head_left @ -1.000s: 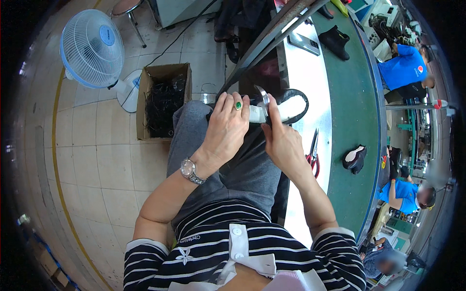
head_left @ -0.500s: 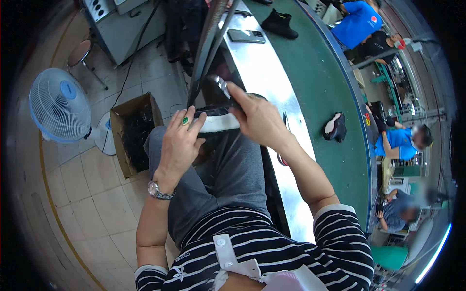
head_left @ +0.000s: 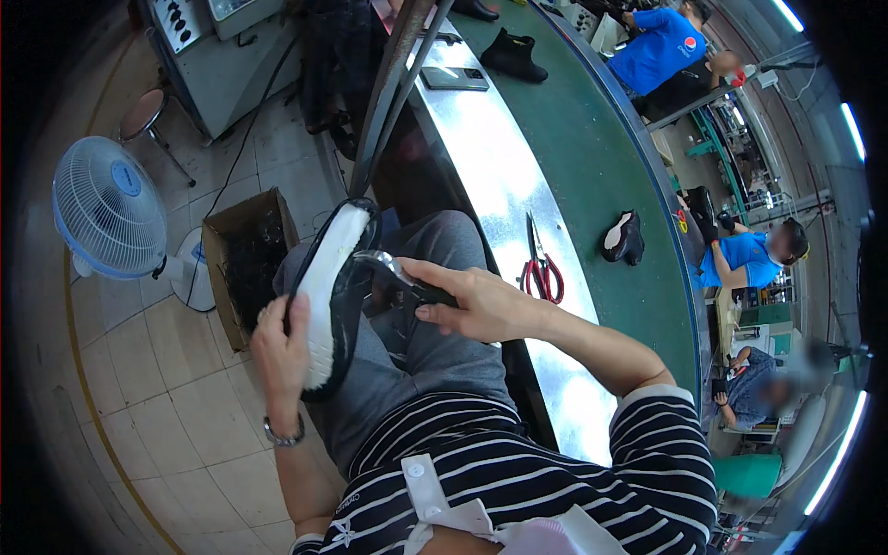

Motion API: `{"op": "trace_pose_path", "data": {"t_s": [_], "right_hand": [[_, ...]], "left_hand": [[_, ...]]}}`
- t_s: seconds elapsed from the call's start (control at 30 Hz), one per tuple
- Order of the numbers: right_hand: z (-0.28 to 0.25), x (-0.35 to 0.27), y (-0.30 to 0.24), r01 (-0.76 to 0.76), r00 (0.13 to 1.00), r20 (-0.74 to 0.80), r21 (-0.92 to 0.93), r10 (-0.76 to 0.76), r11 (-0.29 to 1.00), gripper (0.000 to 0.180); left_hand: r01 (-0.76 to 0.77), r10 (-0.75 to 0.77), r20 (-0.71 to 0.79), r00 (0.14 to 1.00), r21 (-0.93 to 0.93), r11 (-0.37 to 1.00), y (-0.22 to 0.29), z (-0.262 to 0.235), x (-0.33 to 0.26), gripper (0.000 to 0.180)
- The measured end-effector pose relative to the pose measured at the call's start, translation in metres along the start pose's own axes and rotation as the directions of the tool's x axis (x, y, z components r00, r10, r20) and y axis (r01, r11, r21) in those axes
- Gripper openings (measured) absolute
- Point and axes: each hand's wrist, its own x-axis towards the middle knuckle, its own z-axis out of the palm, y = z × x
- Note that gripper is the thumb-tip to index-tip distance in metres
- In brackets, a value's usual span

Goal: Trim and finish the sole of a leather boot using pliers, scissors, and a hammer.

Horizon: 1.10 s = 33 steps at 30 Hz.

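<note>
A black shoe upper with a white underside (head_left: 324,296) is tilted over my lap, its long side running away from me and the white face turned up. My left hand (head_left: 281,351) grips its near end from the left side, thumb on the white face. My right hand (head_left: 476,301) is closed around a hand tool (head_left: 384,264) with a shiny curved metal head and a dark handle. The tool's tip is at the shoe's right edge; whether it touches is unclear. Red-handled scissors (head_left: 544,277) lie on the metal ledge, beyond my right hand.
Along the metal ledge (head_left: 499,139) runs a green work surface (head_left: 592,185) with a black boot (head_left: 514,55) and a small black-and-white shoe (head_left: 623,239). A phone (head_left: 454,79) lies near a metal post (head_left: 393,92). Left are a cardboard box (head_left: 231,305) and a fan (head_left: 111,208). Co-workers sit at right.
The shoe has turned from lying crosswise to pointing away from me, its white face now in full view. Both hands have come nearer to me, and the scissors now show fully.
</note>
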Motion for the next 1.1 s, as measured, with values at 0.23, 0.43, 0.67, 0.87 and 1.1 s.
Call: {"op": "trace_pose_path", "data": {"t_s": [0.23,0.43,0.67,0.87,1.1], "right_hand": [[0.007,0.014,-0.007,0.256,0.955,0.196,-0.165,-0.223,0.952,0.063],[-0.004,0.019,-0.067,0.070,0.896,0.403,-0.543,0.187,0.837,0.067],[-0.002,0.020,-0.044,0.050,0.903,0.408,-0.409,0.134,0.911,0.066],[0.006,0.014,-0.010,0.118,0.931,0.366,-0.320,0.007,0.940,0.070],[-0.014,0.015,-0.005,0.235,0.927,0.354,-0.300,-0.121,0.925,0.068]], "left_hand": [[-0.133,0.133,-0.007,0.991,-0.080,0.988,-0.001,0.010,-0.028,0.033],[-0.262,0.261,0.025,0.965,0.094,0.961,0.019,0.034,-0.048,0.020],[0.007,0.011,0.186,0.982,-0.095,0.995,0.016,0.034,-0.054,0.047],[0.567,0.043,0.571,0.820,-0.801,-0.191,-0.003,0.069,-0.022,0.076],[0.541,-0.010,0.545,0.838,-0.834,-0.106,0.016,0.078,-0.010,0.078]]}}
